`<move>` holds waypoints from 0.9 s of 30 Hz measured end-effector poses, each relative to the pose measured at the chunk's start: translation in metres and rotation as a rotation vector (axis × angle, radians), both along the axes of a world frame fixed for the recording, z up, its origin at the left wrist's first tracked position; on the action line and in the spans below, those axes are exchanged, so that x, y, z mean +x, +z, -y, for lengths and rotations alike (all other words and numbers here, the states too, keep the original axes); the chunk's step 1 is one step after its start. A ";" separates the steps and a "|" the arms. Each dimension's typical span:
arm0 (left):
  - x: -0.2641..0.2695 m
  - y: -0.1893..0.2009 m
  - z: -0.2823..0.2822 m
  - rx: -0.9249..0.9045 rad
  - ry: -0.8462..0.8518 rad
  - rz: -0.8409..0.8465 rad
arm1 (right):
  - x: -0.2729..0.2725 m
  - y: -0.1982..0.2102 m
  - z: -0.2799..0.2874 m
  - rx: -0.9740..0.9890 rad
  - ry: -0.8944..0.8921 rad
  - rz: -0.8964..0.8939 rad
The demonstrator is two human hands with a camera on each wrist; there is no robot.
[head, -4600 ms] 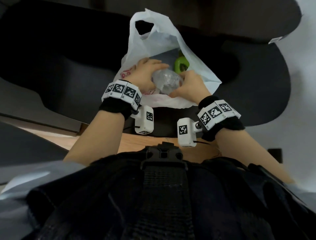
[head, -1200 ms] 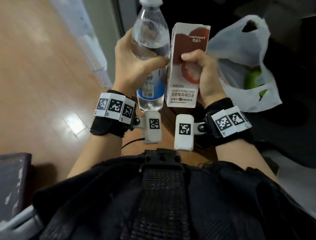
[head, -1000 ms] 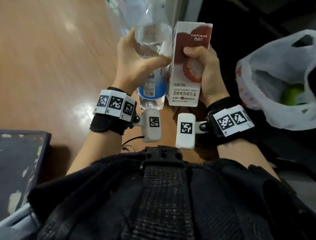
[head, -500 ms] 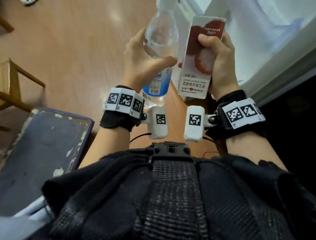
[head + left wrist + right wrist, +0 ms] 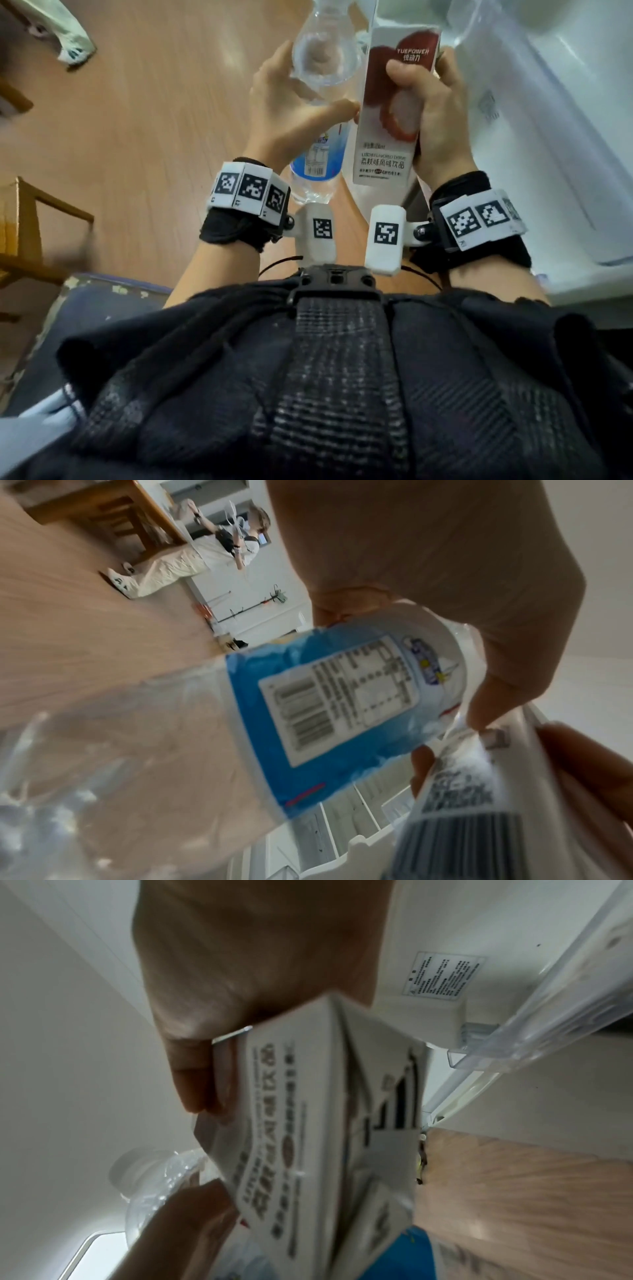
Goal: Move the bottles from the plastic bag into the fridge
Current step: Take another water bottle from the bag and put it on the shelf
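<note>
Bottle (image 5: 322, 68) touching carton (image 5: 394, 113) edge; fridge (image 5: 548, 113) right.

Bottle (image 5: 320, 65) and carton (image 5: 390, 113), once in the bag, now raised beside the fridge (image 5: 534, 102).

Both hands raised side by side, left hand (image 5: 286, 106) and right hand (image 5: 435, 113) gripping (fingers apparently curled)

The setting was a domestic room: wood-plank floor (image 5: 144, 113) at left, wooden chair (image 5: 27, 219) at left edge, open white fridge (image 5: 534, 113) at right.
</note>
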State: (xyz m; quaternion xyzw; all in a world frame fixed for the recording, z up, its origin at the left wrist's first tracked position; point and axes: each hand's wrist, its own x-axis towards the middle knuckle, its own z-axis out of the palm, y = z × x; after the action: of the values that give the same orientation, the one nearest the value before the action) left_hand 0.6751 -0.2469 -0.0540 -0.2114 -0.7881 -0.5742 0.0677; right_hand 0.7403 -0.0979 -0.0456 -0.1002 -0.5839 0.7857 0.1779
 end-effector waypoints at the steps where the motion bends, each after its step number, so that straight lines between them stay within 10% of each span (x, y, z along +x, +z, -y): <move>1: -0.012 0.003 -0.005 -0.001 -0.020 -0.002 | -0.009 0.001 -0.004 -0.015 -0.021 -0.001; 13: -0.116 -0.009 -0.077 -0.010 -0.475 0.026 | -0.037 -0.010 -0.020 0.123 -0.580 0.074; 27: -0.066 -0.043 -0.138 0.160 -0.805 0.121 | 0.055 -0.046 -0.006 0.589 -1.091 0.489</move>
State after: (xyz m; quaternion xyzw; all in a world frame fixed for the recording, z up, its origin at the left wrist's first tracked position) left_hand 0.6093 -0.1088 -0.0969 -0.4625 -0.5979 -0.6257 -0.1926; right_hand 0.7957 -0.0915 -0.0918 -0.5037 -0.6633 0.3455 0.4323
